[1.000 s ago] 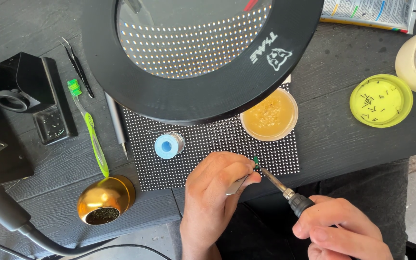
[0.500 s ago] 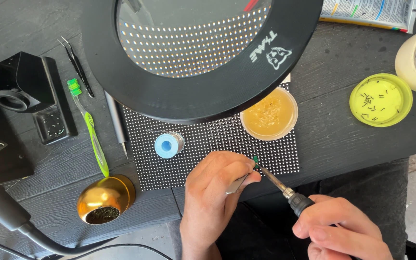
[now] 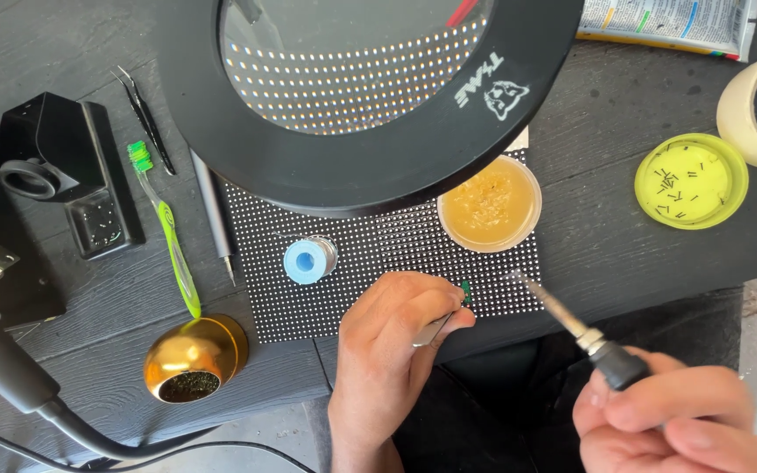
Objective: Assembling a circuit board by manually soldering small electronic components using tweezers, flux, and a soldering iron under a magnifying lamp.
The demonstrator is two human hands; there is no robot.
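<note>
Green toothbrush left, gold holder near-left, blue solder spool ctr, amber flux pot, yellow lid right, magnifier lamp far.

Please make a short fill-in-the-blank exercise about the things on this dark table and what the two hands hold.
1. The left hand holds metal ____ over the dotted panel.
2. The right hand holds a soldering ____ by its dark handle.
3. The toothbrush beside the panel is ____ and white.
4. The small solder spool has a ____ core.

Missing words: tweezers; iron; green; blue
</note>
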